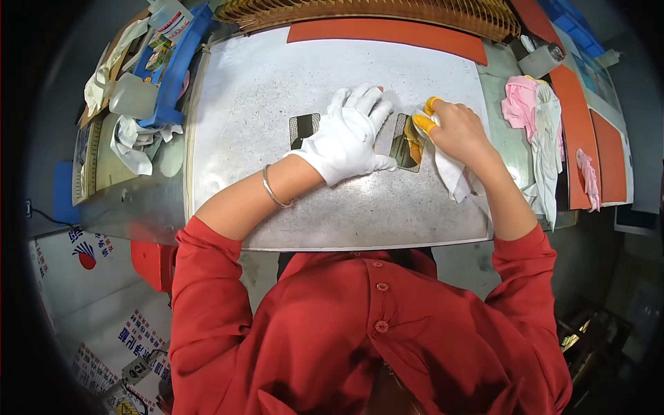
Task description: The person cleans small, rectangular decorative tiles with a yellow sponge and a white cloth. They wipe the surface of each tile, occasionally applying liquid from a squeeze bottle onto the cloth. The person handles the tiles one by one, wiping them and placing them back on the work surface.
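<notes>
My left hand (348, 138), in a white glove, lies flat with its fingers stretched out. It covers part of a dark, glossy rectangular plate (303, 126) with a patterned border. Its thumb reaches the near left edge of a second, similar plate (402, 151), which shows a yellowish reflection. My right hand (462, 130) is bare except for yellow finger cots on the thumb and a finger. Pinched in it is a white cloth (451, 174), which hangs beside the second plate's right edge. The hand hides exactly where cloth and plate touch.
A speckled pale sheet (270, 214) covers the worktable. Along the back stand an orange strip (387, 33) and a slotted brown rack (373, 12). At left are a blue tray (173, 83) and crumpled cloths (135, 145); at right, pink cloth (520, 104), white cloth (546, 131) and a bottle (543, 61).
</notes>
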Demonstrator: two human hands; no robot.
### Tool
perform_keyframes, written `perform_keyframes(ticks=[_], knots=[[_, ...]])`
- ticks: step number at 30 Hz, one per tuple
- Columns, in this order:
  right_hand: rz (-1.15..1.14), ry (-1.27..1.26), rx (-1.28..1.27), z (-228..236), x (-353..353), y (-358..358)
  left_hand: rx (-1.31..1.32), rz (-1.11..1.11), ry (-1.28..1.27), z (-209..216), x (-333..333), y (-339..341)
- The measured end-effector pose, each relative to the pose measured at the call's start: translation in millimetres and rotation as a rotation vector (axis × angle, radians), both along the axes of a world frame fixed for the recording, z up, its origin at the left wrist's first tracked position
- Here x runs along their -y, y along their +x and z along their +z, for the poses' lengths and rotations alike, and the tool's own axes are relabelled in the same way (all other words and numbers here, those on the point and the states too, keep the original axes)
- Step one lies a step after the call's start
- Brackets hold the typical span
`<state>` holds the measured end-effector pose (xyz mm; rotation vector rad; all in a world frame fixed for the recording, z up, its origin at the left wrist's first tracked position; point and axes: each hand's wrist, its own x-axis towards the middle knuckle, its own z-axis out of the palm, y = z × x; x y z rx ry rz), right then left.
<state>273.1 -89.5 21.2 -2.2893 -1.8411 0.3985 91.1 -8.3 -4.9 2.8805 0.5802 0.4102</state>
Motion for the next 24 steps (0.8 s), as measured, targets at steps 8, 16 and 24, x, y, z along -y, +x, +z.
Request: perform_keyframes(ticks=[8,16,24], knots=[[-0.1,-0.006,-0.003,-20,-25,-10,0.068,-0.006,-0.006,-10,1,6],[-0.107,-0.032,0.012,-25,-11,-25,-0.106,0.012,-0.015,-8,-3,9],[-0.113,-0.002,0.006,-26,8,-38,-0.091,-0.145,0.086,-7,-8,8]])
